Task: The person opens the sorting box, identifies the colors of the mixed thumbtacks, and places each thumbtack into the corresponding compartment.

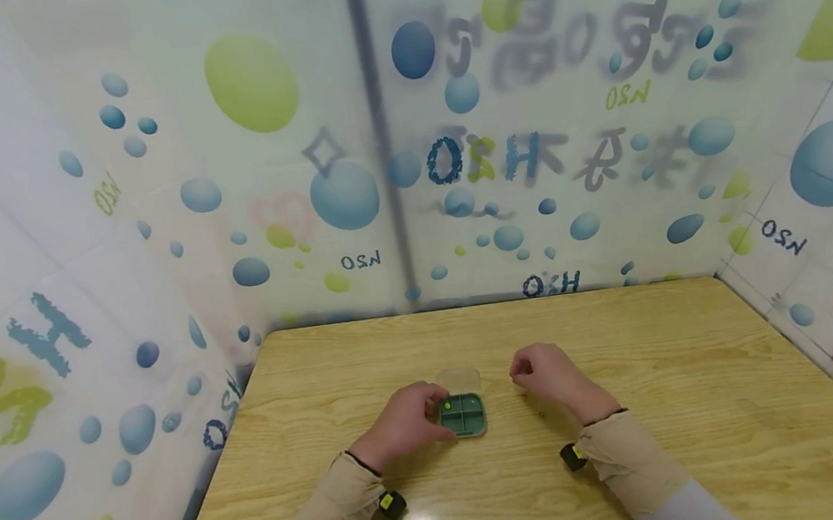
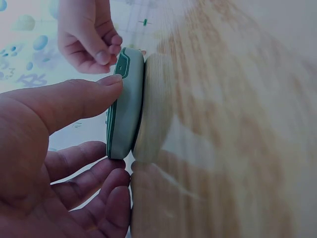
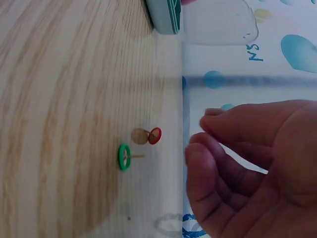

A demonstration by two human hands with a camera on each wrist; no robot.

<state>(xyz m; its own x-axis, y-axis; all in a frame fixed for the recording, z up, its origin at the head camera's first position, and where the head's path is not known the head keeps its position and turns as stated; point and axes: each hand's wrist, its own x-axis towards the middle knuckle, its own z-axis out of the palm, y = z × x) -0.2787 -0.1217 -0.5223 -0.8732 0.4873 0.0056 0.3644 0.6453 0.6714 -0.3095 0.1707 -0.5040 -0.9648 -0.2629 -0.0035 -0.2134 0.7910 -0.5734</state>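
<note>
A small green compartment box [image 1: 466, 435] sits on the table with its clear lid [image 1: 460, 380] swung back. One rear compartment holds a small yellow-green piece [image 1: 447, 405]. My left hand [image 1: 405, 424] grips the box from the left, thumb at its near edge and fingers at the far side. To the right of the box, my right hand [image 1: 554, 376] hovers over the table with fingers curled; a gap shows between thumb and forefinger, with nothing visible in it. Below that hand lie a green thumbtack [image 3: 124, 157] and a red thumbtack [image 3: 155, 135], close together.
The wooden table [image 1: 698, 367] reaches back to a wall covering [image 1: 523, 116] printed with blue and green bubbles. Similar printed sheets hang on both sides. Each wrist carries a small black device, such as the left one [image 1: 392, 505].
</note>
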